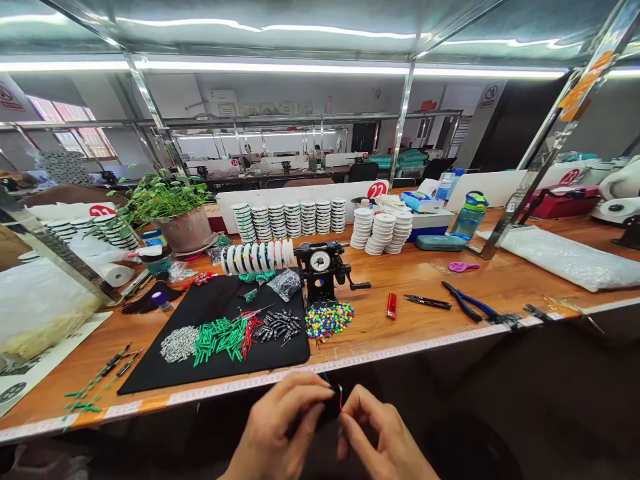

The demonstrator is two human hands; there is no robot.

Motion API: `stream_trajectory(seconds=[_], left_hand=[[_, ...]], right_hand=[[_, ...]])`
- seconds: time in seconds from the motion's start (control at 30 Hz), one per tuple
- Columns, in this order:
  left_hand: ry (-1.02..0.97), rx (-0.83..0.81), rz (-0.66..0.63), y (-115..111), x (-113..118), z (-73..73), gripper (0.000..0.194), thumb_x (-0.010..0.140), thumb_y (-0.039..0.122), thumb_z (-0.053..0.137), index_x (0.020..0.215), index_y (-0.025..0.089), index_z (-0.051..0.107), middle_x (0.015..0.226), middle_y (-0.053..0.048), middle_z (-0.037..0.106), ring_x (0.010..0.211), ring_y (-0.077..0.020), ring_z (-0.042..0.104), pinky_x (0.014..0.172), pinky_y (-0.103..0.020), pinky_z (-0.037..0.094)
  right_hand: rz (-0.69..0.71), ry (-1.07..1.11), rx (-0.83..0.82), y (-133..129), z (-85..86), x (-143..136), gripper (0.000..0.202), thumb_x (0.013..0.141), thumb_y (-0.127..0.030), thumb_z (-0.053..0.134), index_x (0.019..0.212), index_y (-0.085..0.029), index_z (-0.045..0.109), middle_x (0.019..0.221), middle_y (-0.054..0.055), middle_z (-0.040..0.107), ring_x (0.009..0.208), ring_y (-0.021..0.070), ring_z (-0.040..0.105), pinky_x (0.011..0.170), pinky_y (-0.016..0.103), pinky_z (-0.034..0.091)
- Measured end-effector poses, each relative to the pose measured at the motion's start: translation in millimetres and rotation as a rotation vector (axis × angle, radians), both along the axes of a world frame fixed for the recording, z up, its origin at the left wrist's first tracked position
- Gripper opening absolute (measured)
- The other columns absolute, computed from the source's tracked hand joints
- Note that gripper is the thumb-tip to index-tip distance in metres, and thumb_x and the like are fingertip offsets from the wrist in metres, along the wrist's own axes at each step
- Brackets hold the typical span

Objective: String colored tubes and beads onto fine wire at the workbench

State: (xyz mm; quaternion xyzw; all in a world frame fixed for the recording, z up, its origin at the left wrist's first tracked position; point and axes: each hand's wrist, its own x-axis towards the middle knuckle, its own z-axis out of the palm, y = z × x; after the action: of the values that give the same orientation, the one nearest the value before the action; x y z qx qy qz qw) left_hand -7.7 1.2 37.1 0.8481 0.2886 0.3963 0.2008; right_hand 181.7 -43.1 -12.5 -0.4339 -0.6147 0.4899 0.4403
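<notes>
My right hand (377, 427) pinches a thin red strand (341, 400) that stands up from the fingertips, with a small pale green and red tip. Beside it my left hand (287, 427) is closed, thumb and fingers together; a fine dark line shows near its fingertips, too thin to name. Both hands are in front of the table edge, a little apart. Nearest beyond them lie multicoloured beads (330, 321). On a black mat (160, 373) are green tubes (220, 341), red strands (249, 333), black weights or plugs (280, 325) and a grey heap of small pieces (179, 344).
A black hand-cranked winder (320, 273) carries a row of white spools (257, 257). More spools (383, 233) are stacked behind. On the right lie a red lighter (391, 306), thread snips (427, 302) and blue-handled pliers (470, 303). A measuring tape (270, 379) runs along the table edge.
</notes>
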Motion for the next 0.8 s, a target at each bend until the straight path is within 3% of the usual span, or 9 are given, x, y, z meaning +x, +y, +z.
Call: stream_trajectory(seconds=[0.07, 0.13, 0.3, 0.43, 0.5, 0.57, 0.67, 0.8], left_hand=[[0.062, -0.043, -0.139, -7.3, 5.2, -4.8, 0.041, 0.095, 0.002, 0.05, 0.128, 0.025, 0.057, 0.116, -0.005, 0.072, 0.105, -0.0142, 0.071, 0.092, -0.018, 0.056], [0.12, -0.085, -0.152, -11.1, 7.8, -11.7, 0.045, 0.095, 0.001, 0.045, 0.134, 0.023, 0.051, 0.117, -0.007, 0.072, 0.105, -0.0152, 0.072, 0.092, -0.02, 0.057], [0.384, -0.136, -0.031, -12.6, 4.0, -16.7, 0.023, 0.09, 0.002, 0.05, 0.102, 0.017, 0.062, 0.09, -0.006, 0.074, 0.08, -0.0174, 0.073, 0.072, -0.023, 0.059], [0.595, -0.03, -0.016, -13.9, 1.2, -4.4, 0.027, 0.07, -0.007, 0.053, 0.081, 0.015, 0.062, 0.077, -0.005, 0.069, 0.065, -0.0173, 0.067, 0.057, -0.022, 0.052], [0.618, -0.018, -0.027, -13.6, 0.0, 5.8, 0.025, 0.068, -0.007, 0.053, 0.075, 0.015, 0.062, 0.072, -0.004, 0.067, 0.06, -0.0155, 0.063, 0.054, -0.022, 0.048], [0.562, -0.123, -0.041, -13.1, -1.6, 16.9, 0.021, 0.075, -0.002, 0.054, 0.077, 0.016, 0.065, 0.07, -0.002, 0.067, 0.059, -0.0141, 0.061, 0.055, -0.021, 0.045], [0.331, -0.439, -0.111, -13.7, -3.0, 28.7, 0.014, 0.09, 0.018, 0.058, 0.082, 0.018, 0.07, 0.072, -0.002, 0.07, 0.063, -0.0142, 0.062, 0.06, -0.02, 0.046], [-0.118, -0.847, -0.31, -17.9, -0.6, 29.7, 0.038, 0.094, 0.05, 0.061, 0.08, 0.016, 0.072, 0.076, -0.006, 0.072, 0.065, -0.0135, 0.061, 0.061, -0.019, 0.047]], right_hand=[[0.049, -0.088, 0.022, -0.5, 1.4, 1.1, 0.03, 0.1, -0.046, 0.049, 0.083, -0.022, 0.051, 0.066, 0.002, 0.065, 0.055, 0.0164, 0.062, 0.052, 0.023, 0.042], [0.078, -0.139, 0.034, 2.3, 0.4, 1.0, 0.021, 0.097, -0.038, 0.049, 0.083, -0.022, 0.051, 0.066, 0.0, 0.062, 0.054, 0.0153, 0.058, 0.051, 0.023, 0.04], [0.097, -0.243, 0.045, 10.1, -5.1, 0.9, 0.017, 0.088, -0.028, 0.051, 0.074, -0.022, 0.046, 0.058, -0.005, 0.048, 0.051, 0.0115, 0.043, 0.049, 0.022, 0.03], [0.184, -0.196, 0.002, 13.4, 0.2, 4.2, 0.02, 0.09, -0.027, 0.055, 0.074, -0.022, 0.044, 0.058, -0.008, 0.038, 0.051, 0.0096, 0.03, 0.046, 0.022, 0.021], [0.233, -0.106, -0.075, 15.2, 5.6, 7.2, 0.025, 0.092, -0.034, 0.06, 0.076, -0.021, 0.046, 0.06, -0.008, 0.037, 0.053, 0.0096, 0.028, 0.045, 0.022, 0.019], [0.274, 0.011, -0.149, 16.8, 10.6, 9.9, 0.036, 0.092, -0.047, 0.066, 0.076, -0.02, 0.049, 0.063, -0.007, 0.04, 0.056, 0.0098, 0.029, 0.047, 0.022, 0.02], [0.37, 0.257, -0.247, 17.3, 15.9, 9.3, 0.053, 0.085, -0.066, 0.07, 0.072, -0.017, 0.052, 0.065, -0.004, 0.046, 0.058, 0.0096, 0.034, 0.052, 0.021, 0.026], [0.465, 0.603, -0.35, 14.5, 25.0, -1.7, 0.058, 0.079, -0.067, 0.077, 0.066, -0.018, 0.049, 0.062, -0.003, 0.05, 0.058, 0.009, 0.044, 0.059, 0.021, 0.035]])
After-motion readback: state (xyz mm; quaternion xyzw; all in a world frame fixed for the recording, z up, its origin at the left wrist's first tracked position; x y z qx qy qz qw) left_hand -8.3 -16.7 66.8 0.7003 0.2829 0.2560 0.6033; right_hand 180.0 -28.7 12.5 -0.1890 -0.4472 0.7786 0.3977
